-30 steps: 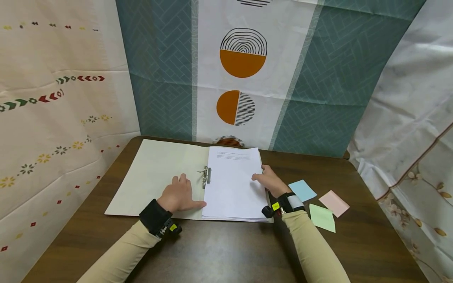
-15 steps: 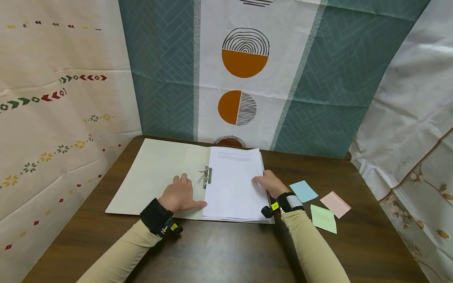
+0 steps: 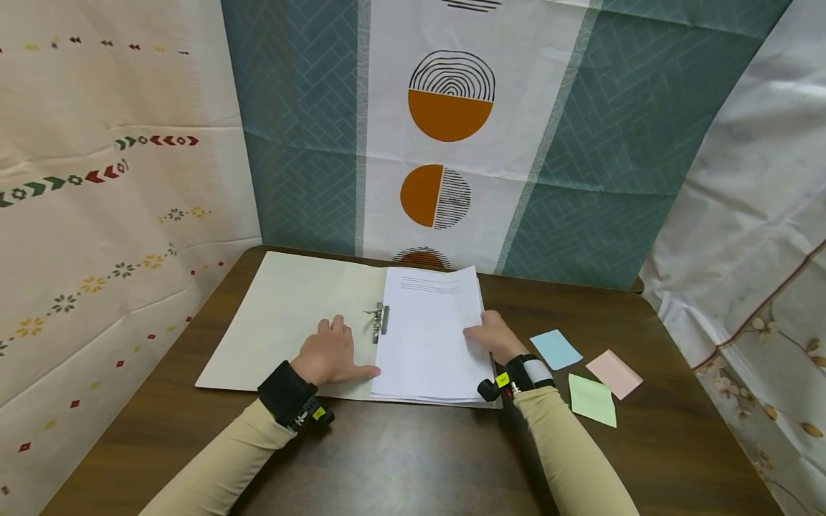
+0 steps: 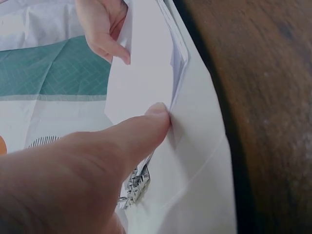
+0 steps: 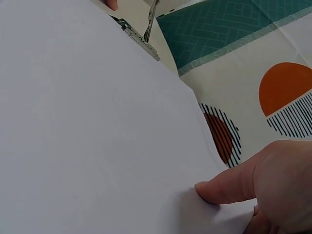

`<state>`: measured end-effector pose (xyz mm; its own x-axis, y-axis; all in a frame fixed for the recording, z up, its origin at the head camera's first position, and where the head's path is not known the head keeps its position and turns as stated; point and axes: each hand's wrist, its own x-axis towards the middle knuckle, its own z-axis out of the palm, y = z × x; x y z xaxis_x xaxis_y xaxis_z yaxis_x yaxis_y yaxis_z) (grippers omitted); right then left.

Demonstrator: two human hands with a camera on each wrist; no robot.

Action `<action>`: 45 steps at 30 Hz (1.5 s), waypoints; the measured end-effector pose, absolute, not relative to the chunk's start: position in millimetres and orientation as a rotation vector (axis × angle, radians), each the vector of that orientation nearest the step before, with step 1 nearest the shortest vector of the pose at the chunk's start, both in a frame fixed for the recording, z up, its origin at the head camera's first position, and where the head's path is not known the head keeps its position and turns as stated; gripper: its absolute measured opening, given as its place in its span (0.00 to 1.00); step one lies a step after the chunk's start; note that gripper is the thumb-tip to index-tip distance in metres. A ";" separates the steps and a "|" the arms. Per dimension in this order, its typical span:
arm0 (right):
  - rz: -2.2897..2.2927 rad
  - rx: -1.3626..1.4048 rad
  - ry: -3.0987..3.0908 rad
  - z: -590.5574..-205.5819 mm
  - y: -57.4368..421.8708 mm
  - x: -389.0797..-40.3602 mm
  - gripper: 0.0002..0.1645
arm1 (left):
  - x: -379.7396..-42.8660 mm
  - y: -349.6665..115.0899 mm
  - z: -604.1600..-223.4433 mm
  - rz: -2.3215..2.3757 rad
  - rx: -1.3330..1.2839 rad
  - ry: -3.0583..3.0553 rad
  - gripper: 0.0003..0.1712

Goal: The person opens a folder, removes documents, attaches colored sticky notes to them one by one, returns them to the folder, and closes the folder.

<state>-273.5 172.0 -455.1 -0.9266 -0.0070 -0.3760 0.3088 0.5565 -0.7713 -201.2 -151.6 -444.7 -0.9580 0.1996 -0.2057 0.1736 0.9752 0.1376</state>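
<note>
A white binder folder [image 3: 293, 301] lies spread open, with a stack of white paper [image 3: 426, 344] over its right side. Lines of print run across the top of the upper sheet. My right hand [image 3: 495, 337] pinches the stack's right edge, thumb on top and fingers hidden beneath; the sheet's far right corner curls up. My left hand [image 3: 329, 355] rests on the left cover with fingers spread, and its thumb [image 4: 151, 122] touches the paper's left edge. Beside that edge sits the metal lever clip [image 3: 378, 322], also visible in the right wrist view.
To the right of the folder lie a blue sticky note [image 3: 556, 349], a pink one [image 3: 614, 374] and a green one [image 3: 592, 400]. The brown wooden table [image 3: 400, 459] extends in front, and patterned cloths [image 3: 316, 143] hang behind and at both sides.
The upper sheet's far right corner has lifted a little in my right hand's pinch. My left hand keeps its place on the folder. The head view has shifted slightly.
</note>
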 end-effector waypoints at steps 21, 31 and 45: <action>-1.536 0.204 2.389 -451.4 200.7 -268.1 0.38 | -235.3 -170.9 -512.4 0.129 0.346 3.031 0.83; -1.624 0.237 2.348 -452.0 212.7 -266.5 0.39 | -202.8 -156.0 -445.6 0.193 0.317 2.931 0.68; -1.705 0.285 2.286 -453.9 232.7 -254.2 0.39 | -210.1 -167.3 -444.1 0.253 0.282 2.889 0.70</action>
